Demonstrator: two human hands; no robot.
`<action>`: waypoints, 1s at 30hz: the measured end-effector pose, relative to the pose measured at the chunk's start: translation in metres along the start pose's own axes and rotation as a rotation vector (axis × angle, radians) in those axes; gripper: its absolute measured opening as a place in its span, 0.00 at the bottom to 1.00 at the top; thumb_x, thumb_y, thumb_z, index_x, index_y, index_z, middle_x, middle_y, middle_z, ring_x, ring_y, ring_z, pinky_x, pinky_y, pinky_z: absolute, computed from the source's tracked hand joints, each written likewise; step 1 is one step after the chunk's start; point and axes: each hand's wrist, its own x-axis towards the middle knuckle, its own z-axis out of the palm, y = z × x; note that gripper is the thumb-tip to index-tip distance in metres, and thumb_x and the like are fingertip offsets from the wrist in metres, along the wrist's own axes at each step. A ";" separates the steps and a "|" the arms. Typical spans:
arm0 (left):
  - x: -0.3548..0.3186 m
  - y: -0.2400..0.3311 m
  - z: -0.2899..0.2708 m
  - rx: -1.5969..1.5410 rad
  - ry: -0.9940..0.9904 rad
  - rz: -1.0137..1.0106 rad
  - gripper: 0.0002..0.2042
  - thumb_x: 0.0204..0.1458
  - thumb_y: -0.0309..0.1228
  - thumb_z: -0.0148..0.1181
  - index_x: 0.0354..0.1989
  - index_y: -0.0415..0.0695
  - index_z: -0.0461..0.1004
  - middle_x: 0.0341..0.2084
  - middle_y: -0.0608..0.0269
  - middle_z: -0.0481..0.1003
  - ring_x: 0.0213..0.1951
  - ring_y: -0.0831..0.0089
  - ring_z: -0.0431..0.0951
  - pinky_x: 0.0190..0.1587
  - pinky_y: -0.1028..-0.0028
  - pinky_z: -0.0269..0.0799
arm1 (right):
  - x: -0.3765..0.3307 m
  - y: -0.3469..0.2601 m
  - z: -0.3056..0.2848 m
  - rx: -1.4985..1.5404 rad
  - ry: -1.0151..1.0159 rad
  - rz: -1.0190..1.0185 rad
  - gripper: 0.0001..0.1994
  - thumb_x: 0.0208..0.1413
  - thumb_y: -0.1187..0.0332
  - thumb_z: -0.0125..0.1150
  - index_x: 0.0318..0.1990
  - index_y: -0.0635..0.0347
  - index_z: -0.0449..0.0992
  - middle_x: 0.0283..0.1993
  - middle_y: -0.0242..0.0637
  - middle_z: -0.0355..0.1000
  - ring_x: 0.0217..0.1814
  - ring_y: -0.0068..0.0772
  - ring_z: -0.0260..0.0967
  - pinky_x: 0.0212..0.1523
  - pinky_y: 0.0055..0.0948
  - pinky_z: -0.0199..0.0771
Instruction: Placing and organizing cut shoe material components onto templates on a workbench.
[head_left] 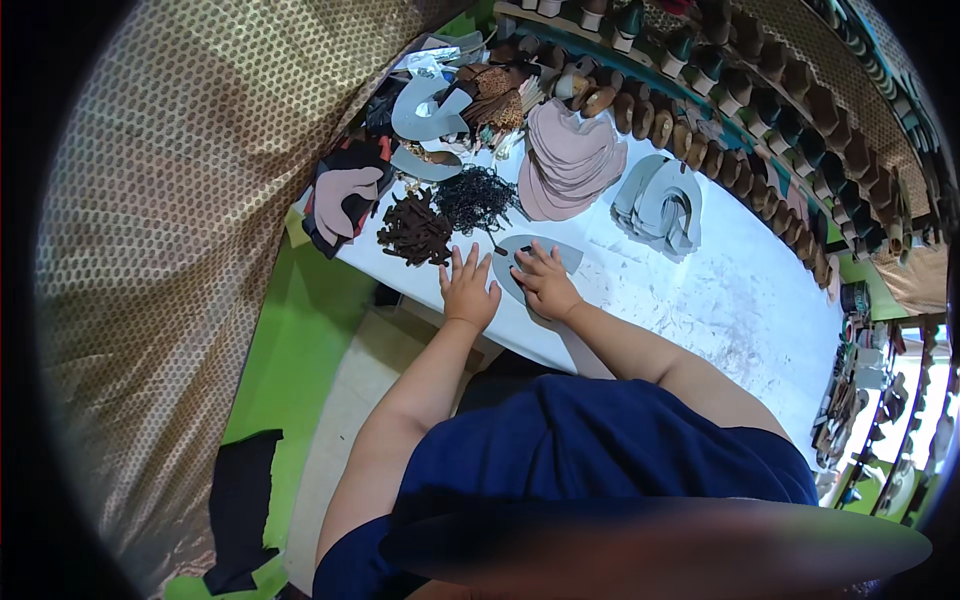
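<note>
A grey curved shoe-upper piece (520, 255) lies flat on the white worktable (720, 290) near its front edge. My right hand (545, 283) rests on top of this piece, fingers spread and pressing it down. My left hand (468, 288) lies flat on the table just left of the piece, fingers apart, its fingertips close to a pile of dark brown strap pieces (413, 230). Neither hand grips anything.
A heap of black ornaments (475, 197), a stack of pink uppers (568, 160), grey uppers (662, 205) and more grey cut pieces (430, 115) lie across the table. Rows of shoe lasts (740, 110) fill the shelf behind. A patterned curtain (170, 250) hangs at left.
</note>
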 end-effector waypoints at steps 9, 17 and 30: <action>0.015 0.002 -0.013 -0.236 0.037 -0.129 0.11 0.49 0.38 0.65 0.41 0.55 0.83 0.74 0.58 0.51 0.75 0.47 0.40 0.71 0.40 0.30 | 0.002 -0.003 0.004 -0.072 0.089 -0.034 0.16 0.52 0.66 0.66 0.50 0.45 0.81 0.65 0.30 0.68 0.75 0.45 0.54 0.69 0.67 0.48; 0.014 0.005 -0.002 -0.092 0.080 -0.036 0.06 0.48 0.41 0.65 0.30 0.55 0.81 0.72 0.58 0.55 0.75 0.48 0.43 0.69 0.36 0.31 | 0.002 -0.005 0.006 -0.054 0.109 -0.015 0.14 0.55 0.65 0.64 0.49 0.44 0.81 0.63 0.32 0.70 0.73 0.45 0.56 0.69 0.66 0.49; 0.014 0.005 -0.004 -0.128 0.080 -0.088 0.12 0.45 0.41 0.68 0.36 0.52 0.78 0.73 0.55 0.51 0.75 0.47 0.43 0.69 0.36 0.30 | 0.000 -0.004 0.007 -0.063 0.139 0.034 0.11 0.52 0.63 0.67 0.44 0.47 0.79 0.59 0.30 0.70 0.72 0.41 0.56 0.69 0.65 0.48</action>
